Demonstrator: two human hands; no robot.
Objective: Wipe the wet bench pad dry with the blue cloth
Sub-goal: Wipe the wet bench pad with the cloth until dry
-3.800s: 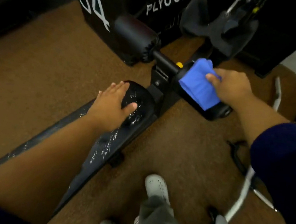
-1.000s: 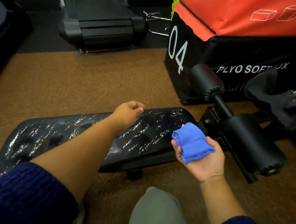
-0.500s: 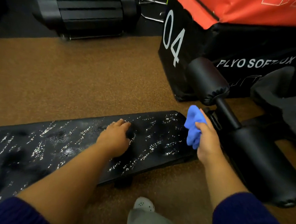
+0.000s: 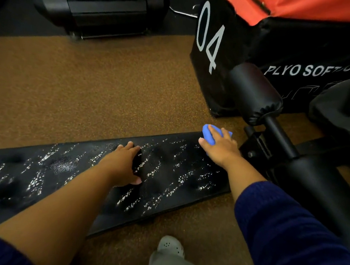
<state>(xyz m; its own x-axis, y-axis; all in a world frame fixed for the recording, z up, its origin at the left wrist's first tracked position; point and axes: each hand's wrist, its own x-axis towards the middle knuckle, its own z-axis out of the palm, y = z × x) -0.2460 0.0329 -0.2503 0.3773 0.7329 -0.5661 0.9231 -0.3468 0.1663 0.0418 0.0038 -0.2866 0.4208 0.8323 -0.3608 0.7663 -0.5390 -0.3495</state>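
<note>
Most of the blue cloth (image 4: 209, 133) lies hidden under the right hand (image 4: 221, 148); only its far end shows beyond the fingers, so how it is folded cannot be told. The palm of the left hand (image 4: 121, 167) and the part of the bench pad (image 4: 165, 174) beneath it are covered. Left of that hand, the pad runs out past the picture's edge. Right of the pad, the lower foam roller (image 4: 322, 189) is cut off by the frame. Behind the pad, the upper foam roller (image 4: 252, 92) hides part of the lettering on the plyo box (image 4: 232, 41), and the treadmill (image 4: 101, 3) is cropped at the top.
</note>
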